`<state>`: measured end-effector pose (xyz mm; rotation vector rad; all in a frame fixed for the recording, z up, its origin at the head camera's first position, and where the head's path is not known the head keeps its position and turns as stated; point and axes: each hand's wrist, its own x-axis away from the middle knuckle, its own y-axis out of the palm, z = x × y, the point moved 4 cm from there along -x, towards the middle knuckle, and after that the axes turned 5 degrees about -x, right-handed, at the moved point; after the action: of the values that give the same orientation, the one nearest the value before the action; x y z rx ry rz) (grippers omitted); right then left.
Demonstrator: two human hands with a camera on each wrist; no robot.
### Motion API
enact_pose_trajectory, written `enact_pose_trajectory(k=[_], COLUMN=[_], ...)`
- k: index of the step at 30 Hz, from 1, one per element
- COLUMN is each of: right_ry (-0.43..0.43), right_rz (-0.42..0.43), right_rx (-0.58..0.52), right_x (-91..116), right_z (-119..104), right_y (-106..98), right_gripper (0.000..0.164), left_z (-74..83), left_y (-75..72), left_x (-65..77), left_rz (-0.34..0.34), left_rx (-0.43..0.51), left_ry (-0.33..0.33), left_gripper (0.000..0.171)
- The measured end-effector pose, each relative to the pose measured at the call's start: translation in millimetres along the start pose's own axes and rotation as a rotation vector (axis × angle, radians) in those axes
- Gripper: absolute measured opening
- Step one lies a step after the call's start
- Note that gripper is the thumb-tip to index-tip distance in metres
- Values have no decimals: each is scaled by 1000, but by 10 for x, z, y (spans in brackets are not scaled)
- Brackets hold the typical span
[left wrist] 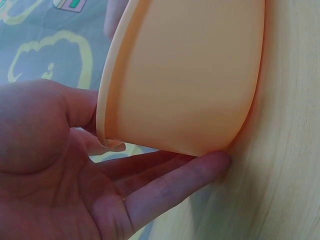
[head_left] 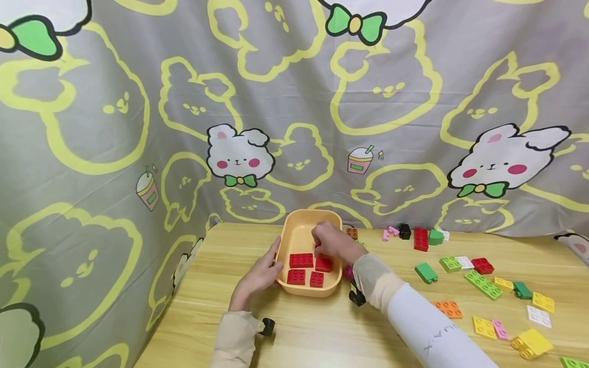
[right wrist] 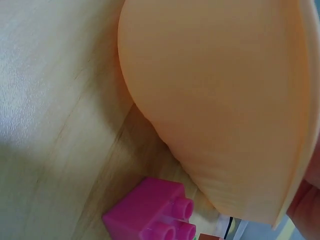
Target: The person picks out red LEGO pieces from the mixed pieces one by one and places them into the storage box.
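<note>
A pale orange plastic tray (head_left: 310, 292) sits on the wooden table, its long side running away from me. My left hand (head_left: 259, 276) grips its left edge; in the left wrist view the thumb is at the rim and the fingers reach along the outer wall. Inside, toward the near end, lie red toy bricks: a long one (head_left: 301, 260), a plain-topped one (head_left: 323, 264) and two square ones (head_left: 296, 277). My right hand (head_left: 329, 239) reaches over the right rim with curled fingers pointing down into the tray. Its fingertips are hidden, and I cannot tell whether they hold a brick.
Loose bricks lie scattered across the right of the table, among them a red brick (head_left: 421, 239), a long green one (head_left: 483, 284) and a yellow one (head_left: 531, 343). A magenta brick (right wrist: 150, 210) lies close beside the tray's right wall. A patterned curtain (head_left: 294, 102) hangs behind.
</note>
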<state>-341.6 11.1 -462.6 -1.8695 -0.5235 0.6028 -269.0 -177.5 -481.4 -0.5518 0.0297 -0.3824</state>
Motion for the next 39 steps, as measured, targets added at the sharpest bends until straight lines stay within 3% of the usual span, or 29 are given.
enact_pose_trajectory(k=[15, 21, 26, 32, 39], right_ry=[20, -2, -33, -17, 1], right_rz=[16, 147, 261, 351, 354], right_rx=[-61, -121, -111, -112, -16], right_x=[128, 282, 453, 861, 1238], right_z=[-79, -52, 129, 539, 941], right_y=[-125, -310, -535, -720, -728], right_gripper=[19, 7, 8, 7, 9], left_z=[-19, -2, 12, 8, -15], left_y=[-6, 1, 4, 14, -5], left_x=[26, 21, -2, -21, 3], left_rz=[11, 2, -2, -18, -5], left_rx=[-3, -10, -11, 14, 9], left_ry=[-15, 10, 10, 15, -10], left_gripper=[66, 66, 66, 66, 67])
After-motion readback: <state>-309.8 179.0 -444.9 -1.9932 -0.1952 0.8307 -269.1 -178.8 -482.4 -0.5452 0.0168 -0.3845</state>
